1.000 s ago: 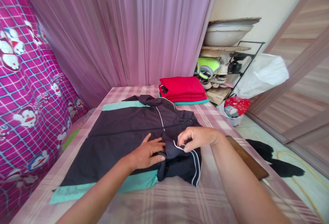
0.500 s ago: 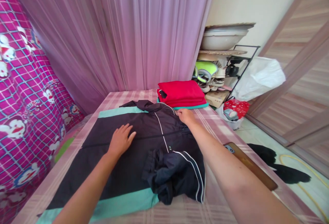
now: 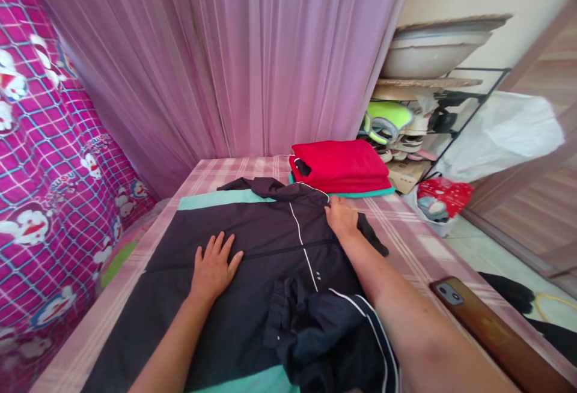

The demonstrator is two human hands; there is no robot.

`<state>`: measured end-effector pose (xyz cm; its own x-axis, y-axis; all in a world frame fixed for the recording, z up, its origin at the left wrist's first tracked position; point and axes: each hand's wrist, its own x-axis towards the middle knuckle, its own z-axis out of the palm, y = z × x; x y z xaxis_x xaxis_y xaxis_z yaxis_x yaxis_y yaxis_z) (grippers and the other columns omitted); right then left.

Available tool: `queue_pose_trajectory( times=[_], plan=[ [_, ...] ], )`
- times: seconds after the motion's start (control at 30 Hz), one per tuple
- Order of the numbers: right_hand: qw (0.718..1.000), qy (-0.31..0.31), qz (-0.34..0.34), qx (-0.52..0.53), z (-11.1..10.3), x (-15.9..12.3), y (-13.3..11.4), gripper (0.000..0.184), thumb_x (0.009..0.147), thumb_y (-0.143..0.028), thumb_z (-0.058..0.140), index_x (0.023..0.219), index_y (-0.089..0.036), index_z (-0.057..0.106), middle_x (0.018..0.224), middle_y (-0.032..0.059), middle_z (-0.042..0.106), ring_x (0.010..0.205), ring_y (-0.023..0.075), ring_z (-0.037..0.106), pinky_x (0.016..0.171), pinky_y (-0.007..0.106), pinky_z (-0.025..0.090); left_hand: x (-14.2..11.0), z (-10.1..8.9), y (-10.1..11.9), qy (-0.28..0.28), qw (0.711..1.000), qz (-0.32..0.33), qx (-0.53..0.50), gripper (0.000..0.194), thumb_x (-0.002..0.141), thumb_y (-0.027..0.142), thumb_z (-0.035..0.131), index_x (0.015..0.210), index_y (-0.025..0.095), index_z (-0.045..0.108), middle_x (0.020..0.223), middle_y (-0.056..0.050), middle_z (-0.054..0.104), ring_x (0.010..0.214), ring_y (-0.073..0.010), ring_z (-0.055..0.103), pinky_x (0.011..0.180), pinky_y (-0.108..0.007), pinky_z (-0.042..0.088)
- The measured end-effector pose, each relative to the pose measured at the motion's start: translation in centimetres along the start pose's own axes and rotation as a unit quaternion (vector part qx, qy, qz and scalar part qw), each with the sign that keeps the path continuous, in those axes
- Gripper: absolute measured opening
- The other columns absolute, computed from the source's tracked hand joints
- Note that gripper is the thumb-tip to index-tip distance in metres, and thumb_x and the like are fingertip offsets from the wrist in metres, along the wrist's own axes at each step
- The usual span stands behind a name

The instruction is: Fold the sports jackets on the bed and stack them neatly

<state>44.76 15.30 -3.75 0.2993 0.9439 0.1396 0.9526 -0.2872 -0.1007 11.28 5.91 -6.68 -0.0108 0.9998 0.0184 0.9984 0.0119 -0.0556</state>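
A dark jacket (image 3: 259, 234) with mint-green panels and white piping lies spread over the checked cloth. My left hand (image 3: 214, 267) rests flat on its body, fingers spread. At the jacket's far shoulder, beside the white piping, my right hand (image 3: 341, 217) is closed on the fabric; the fingertips are partly hidden. The near sleeve (image 3: 315, 327), with white stripes, is folded in and bunched over the jacket's front. A bit of dark fabric shows past my right wrist.
Folded red clothes (image 3: 340, 167) are stacked on a teal piece at the far edge. A brown-cased phone (image 3: 487, 327) lies at the right edge. Behind it stand a shoe rack (image 3: 478, 104), a white bag (image 3: 518, 134) and a red bag (image 3: 446, 194). A purple curtain (image 3: 270, 62) hangs behind.
The view has shifted closer and leftward. My right hand still grips the shoulder fabric, and a dark flap now shows beyond its wrist. The left hand's fingers are spread wider on the jacket.
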Motion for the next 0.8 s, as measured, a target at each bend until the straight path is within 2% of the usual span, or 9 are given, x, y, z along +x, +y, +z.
queue_pose_trajectory(
  times=[0.1, 0.17, 0.23, 0.27, 0.37, 0.5, 0.6, 0.67, 0.8],
  plan=[
    [0.997, 0.049, -0.066, 0.010, -0.4, -2.0, -0.9, 0.035, 0.098, -0.029, 0.040, 0.126, -0.018, 0.058, 0.122, 0.0150, 0.061, 0.094, 0.0234, 0.067, 0.078, 0.033, 0.049, -0.1, 0.0, 0.1, 0.008, 1.000, 0.001, 0.002, 0.060, 0.097, 0.053, 0.034, 0.151, 0.027, 0.039, 0.160, -0.007, 0.033, 0.147, -0.0297, 0.029, 0.117, -0.056, 0.025],
    [0.983, 0.058, -0.175, 0.026, -0.2, -3.4, -1.1, 0.040, 0.100, -0.031, 0.037, 0.132, -0.021, 0.057, 0.130, 0.0137, 0.059, 0.107, 0.0233, 0.063, 0.090, 0.034, 0.047, -0.1, 0.0, 0.1, 0.010, 1.000, 0.003, 0.004, 0.060, 0.097, 0.053, 0.035, 0.151, 0.027, 0.039, 0.160, -0.008, 0.033, 0.147, -0.0299, 0.029, 0.117, -0.056, 0.025],
    [0.969, 0.012, -0.246, 0.019, 0.6, -4.4, -0.8, 0.046, 0.100, -0.037, 0.036, 0.140, -0.022, 0.053, 0.144, 0.0129, 0.052, 0.128, 0.0249, 0.051, 0.106, 0.038, 0.038, -0.2, 0.0, 0.2, 0.011, 1.000, 0.001, 0.006, 0.061, 0.096, 0.053, 0.035, 0.152, 0.026, 0.037, 0.160, -0.009, 0.031, 0.148, -0.0303, 0.028, 0.117, -0.056, 0.025],
    [0.970, -0.023, -0.243, 0.006, 1.1, -4.6, -0.4, 0.050, 0.100, -0.041, 0.036, 0.143, -0.022, 0.050, 0.150, 0.0126, 0.047, 0.136, 0.0259, 0.043, 0.112, 0.043, 0.031, -0.2, 0.1, 0.2, 0.011, 1.000, 0.000, 0.004, 0.062, 0.096, 0.053, 0.036, 0.152, 0.026, 0.037, 0.161, -0.010, 0.030, 0.148, -0.0307, 0.028, 0.117, -0.056, 0.025],
    [0.983, -0.096, -0.155, -0.025, 2.6, -4.7, 0.6, 0.060, 0.100, -0.050, 0.030, 0.151, -0.021, 0.039, 0.160, 0.0121, 0.032, 0.147, 0.0274, 0.026, 0.117, 0.056, 0.017, -0.1, 0.1, -0.1, -0.007, 1.000, 0.000, -0.016, 0.065, 0.094, 0.055, 0.038, 0.152, 0.025, 0.038, 0.161, -0.011, 0.030, 0.148, -0.0323, 0.027, 0.117, -0.056, 0.026],
    [0.987, -0.082, -0.133, -0.024, 3.4, -4.5, 1.0, 0.062, 0.100, -0.050, 0.025, 0.153, -0.020, 0.037, 0.161, 0.0127, 0.028, 0.148, 0.0269, 0.022, 0.116, 0.060, 0.015, 1.6, -0.9, -1.5, -0.003, 0.997, 0.033, -0.068, 0.060, 0.095, 0.055, 0.034, 0.143, 0.023, 0.051, 0.152, -0.009, 0.047, 0.141, -0.0281, 0.042, 0.115, -0.048, 0.034],
    [0.987, -0.075, -0.140, -0.026, 3.4, -4.7, 0.8, 0.060, 0.101, -0.049, 0.024, 0.152, -0.020, 0.039, 0.160, 0.0132, 0.030, 0.148, 0.0270, 0.023, 0.116, 0.060, 0.016, 5.1, -2.3, -3.6, 0.055, 0.995, 0.059, -0.062, 0.055, 0.097, 0.045, 0.028, 0.135, 0.018, 0.059, 0.142, -0.009, 0.058, 0.133, -0.0219, 0.051, 0.115, -0.035, 0.034],
    [0.987, -0.072, -0.141, -0.028, 3.4, -4.8, 0.8, 0.060, 0.101, -0.048, 0.024, 0.151, -0.020, 0.040, 0.160, 0.0131, 0.031, 0.147, 0.0273, 0.025, 0.115, 0.061, 0.017, 8.1, -3.2, -5.7, 0.072, 0.996, 0.039, -0.032, 0.052, 0.097, 0.037, 0.030, 0.134, 0.016, 0.060, 0.141, -0.011, 0.059, 0.132, -0.0230, 0.052, 0.114, -0.035, 0.036],
    [0.987, -0.060, -0.145, -0.039, 3.5, -4.8, 0.7, 0.059, 0.100, -0.047, 0.027, 0.151, -0.020, 0.041, 0.159, 0.0128, 0.034, 0.146, 0.0276, 0.028, 0.114, 0.061, 0.020, 14.0, -4.4, -10.1, 0.029, 0.999, 0.005, 0.014, 0.052, 0.091, 0.022, 0.037, 0.139, 0.019, 0.054, 0.147, -0.010, 0.053, 0.134, -0.0258, 0.050, 0.112, -0.041, 0.037]
  ],
)
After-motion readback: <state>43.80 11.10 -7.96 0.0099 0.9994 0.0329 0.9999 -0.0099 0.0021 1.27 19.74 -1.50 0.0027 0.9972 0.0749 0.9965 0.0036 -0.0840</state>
